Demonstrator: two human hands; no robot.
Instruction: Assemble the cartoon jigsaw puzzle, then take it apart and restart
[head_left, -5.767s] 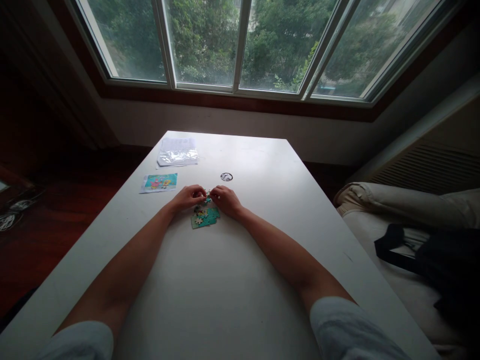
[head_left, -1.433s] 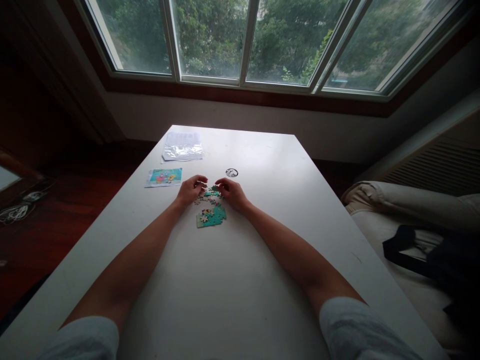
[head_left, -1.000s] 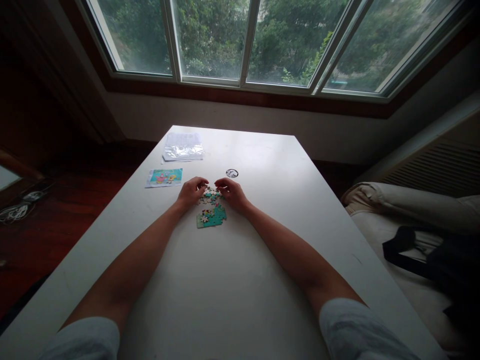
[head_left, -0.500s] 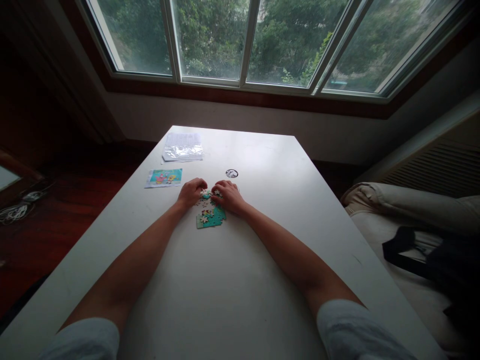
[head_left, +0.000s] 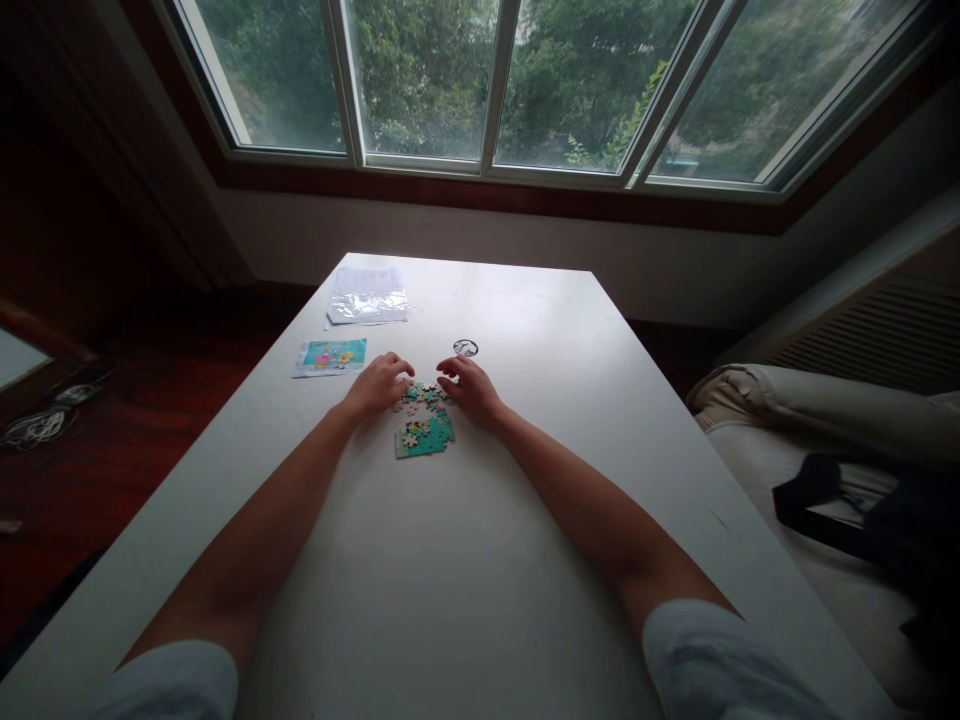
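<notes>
Loose jigsaw pieces [head_left: 424, 396] lie in a small heap on the white table, between my two hands. Nearer to me is a joined green section of the jigsaw puzzle [head_left: 431, 436], with a few pieces resting on its left part. My left hand [head_left: 382, 382] is at the heap's left edge, fingers bent and apart, with nothing visible in them. On the right side, my right hand [head_left: 470, 388] has its fingers loosely curved and apart beside the pieces. I see nothing held in it.
A colourful cartoon picture sheet [head_left: 334, 356] lies left of my hands. Behind it is a clear plastic bag with paper [head_left: 367, 295]. A round black-and-white item [head_left: 465, 348] sits past my right hand. A couch with a dark bag [head_left: 840, 510] stands right of the table [head_left: 480, 580].
My right hand has moved right, away from the heap, uncovering more loose pieces. The gap between my hands has widened. My left hand has shifted only slightly.
</notes>
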